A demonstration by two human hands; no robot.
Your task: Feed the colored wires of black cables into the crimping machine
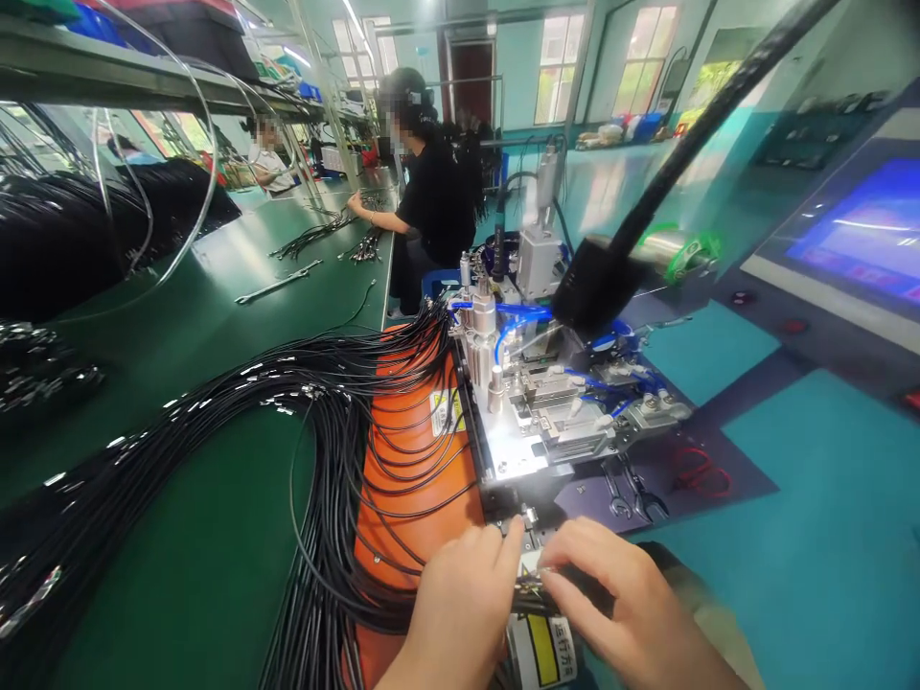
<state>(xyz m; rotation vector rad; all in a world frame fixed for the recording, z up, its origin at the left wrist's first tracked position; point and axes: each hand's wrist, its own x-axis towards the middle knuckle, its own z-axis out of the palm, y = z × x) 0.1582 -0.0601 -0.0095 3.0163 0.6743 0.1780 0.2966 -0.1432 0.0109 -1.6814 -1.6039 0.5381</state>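
Note:
Over the lower front of the machine, my left hand (464, 599) reaches out with its index fingertip at a small metal fixture (529, 517). Its other fingers curl down beside the black cables (384, 609), and what they hold, if anything, is hidden. To the right, my right hand (625, 589) brings thumb and index finger together around something too small to name. Just below the fingertips lie several cable ends (530, 586). The bench machine (510, 455) with metal cylinders and blue air tubes stands just beyond both hands.
A thick bundle of black cables (331, 460) crosses the green table (194, 517) and orange surface (402, 470). Wrenches (632, 494) and red-handled scissors (701, 472) lie right. A black bar (661, 182) hangs in front of the machine. A co-worker (438, 192) sits farther back; a screen (862, 240) is right.

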